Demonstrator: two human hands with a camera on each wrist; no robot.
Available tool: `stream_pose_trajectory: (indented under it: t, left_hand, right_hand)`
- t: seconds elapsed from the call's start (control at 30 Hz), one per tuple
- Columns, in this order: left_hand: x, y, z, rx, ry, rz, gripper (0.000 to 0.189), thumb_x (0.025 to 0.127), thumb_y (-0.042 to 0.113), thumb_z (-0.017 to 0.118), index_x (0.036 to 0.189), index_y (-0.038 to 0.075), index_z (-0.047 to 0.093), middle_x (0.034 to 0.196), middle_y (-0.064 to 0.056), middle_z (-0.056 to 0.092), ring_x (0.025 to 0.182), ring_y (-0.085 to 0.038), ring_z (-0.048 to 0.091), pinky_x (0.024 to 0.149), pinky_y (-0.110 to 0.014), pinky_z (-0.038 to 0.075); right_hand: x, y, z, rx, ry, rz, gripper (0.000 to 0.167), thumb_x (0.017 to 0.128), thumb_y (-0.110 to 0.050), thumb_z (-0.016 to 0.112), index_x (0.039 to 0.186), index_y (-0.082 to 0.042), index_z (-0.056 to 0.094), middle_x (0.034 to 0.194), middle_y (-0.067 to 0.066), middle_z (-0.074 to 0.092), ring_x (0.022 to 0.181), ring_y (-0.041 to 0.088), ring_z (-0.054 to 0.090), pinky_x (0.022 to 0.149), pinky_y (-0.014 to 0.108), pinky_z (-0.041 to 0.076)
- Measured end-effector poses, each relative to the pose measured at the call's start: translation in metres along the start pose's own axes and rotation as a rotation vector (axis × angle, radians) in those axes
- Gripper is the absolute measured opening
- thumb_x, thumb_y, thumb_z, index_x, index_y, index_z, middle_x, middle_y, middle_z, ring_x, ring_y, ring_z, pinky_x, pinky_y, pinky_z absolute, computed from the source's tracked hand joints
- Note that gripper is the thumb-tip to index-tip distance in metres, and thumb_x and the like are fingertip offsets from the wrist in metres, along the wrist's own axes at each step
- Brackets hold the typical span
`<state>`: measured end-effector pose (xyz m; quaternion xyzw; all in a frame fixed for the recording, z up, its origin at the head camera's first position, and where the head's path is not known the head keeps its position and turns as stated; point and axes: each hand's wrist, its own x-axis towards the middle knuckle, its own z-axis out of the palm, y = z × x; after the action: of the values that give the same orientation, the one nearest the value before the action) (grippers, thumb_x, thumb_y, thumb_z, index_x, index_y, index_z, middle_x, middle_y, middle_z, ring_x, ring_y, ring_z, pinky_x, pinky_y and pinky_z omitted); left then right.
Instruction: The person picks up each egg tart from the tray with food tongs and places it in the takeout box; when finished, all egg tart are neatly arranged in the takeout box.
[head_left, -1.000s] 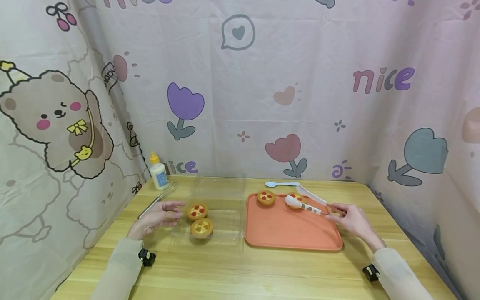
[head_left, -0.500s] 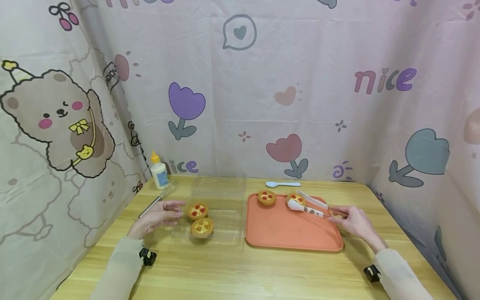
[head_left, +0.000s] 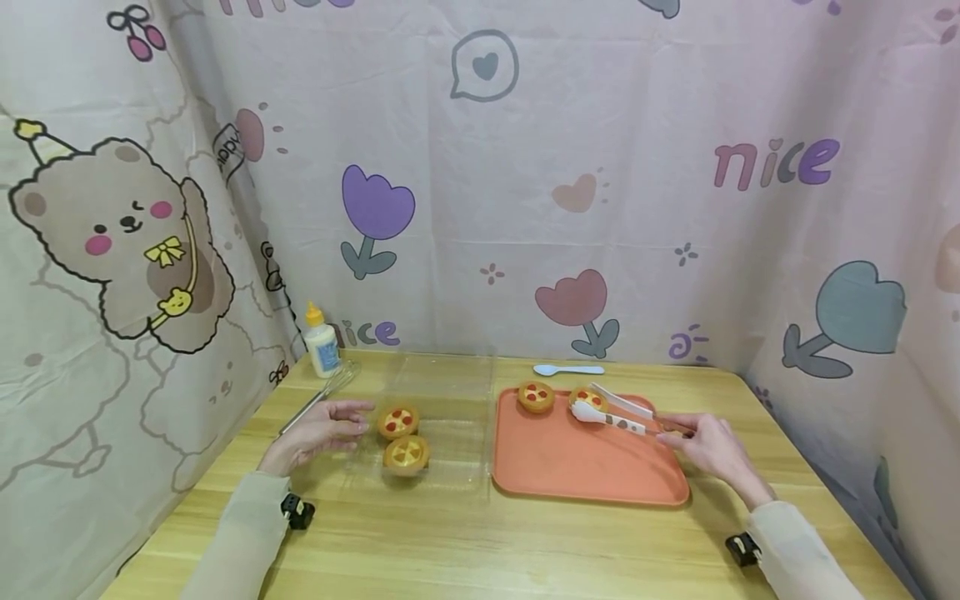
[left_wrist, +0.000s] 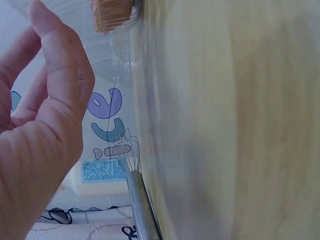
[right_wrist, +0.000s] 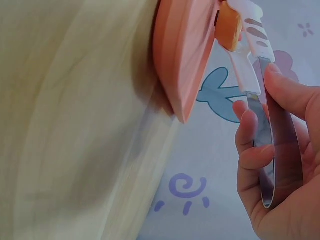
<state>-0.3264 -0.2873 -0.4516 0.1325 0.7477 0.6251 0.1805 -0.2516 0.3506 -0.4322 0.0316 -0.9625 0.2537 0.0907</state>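
The right hand (head_left: 710, 447) grips white-tipped metal tongs (head_left: 627, 425) astride a round, red-topped golden tart (head_left: 587, 395) — probably light and firm, best pinched by its sides — while the relaxed left hand (head_left: 318, 431) holds nothing.

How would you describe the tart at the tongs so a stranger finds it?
On the wooden table, find the orange tray and look along its far side. It is the right-hand, red-topped tart: unlike its left neighbour, it is between the white tips of the tongs in the right hand.
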Motion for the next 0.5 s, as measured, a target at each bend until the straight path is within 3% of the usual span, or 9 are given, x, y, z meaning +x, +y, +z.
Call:
stream_pose_trajectory:
  t: [0.37, 0.5]
  left_hand:
    - [0.0, 0.003, 0.004, -0.013, 0.009, 0.006, 0.059, 0.095, 0.005, 0.062, 0.144, -0.011, 0.036, 0.109, -0.011, 0.063, 0.096, -0.02, 0.067, 0.078, -0.029, 0.06]
    - [0.0, 0.003, 0.004, -0.022, 0.004, 0.005, 0.057, 0.095, 0.004, 0.061, 0.144, -0.01, 0.036, 0.108, -0.009, 0.063, 0.095, -0.019, 0.067, 0.078, -0.029, 0.06]
  right_hand:
    - [0.001, -0.015, 0.006, 0.005, 0.027, -0.034, 0.043, 0.085, -0.039, 0.075, 0.119, -0.013, 0.072, 0.106, 0.018, 0.073, 0.067, 0.012, 0.055, 0.05, 0.025, 0.037]
    - [0.001, -0.021, 0.009, 0.011, 0.037, -0.043, 0.045, 0.085, -0.04, 0.076, 0.119, -0.011, 0.072, 0.083, 0.01, 0.073, 0.06, 0.011, 0.05, 0.048, 0.024, 0.033]
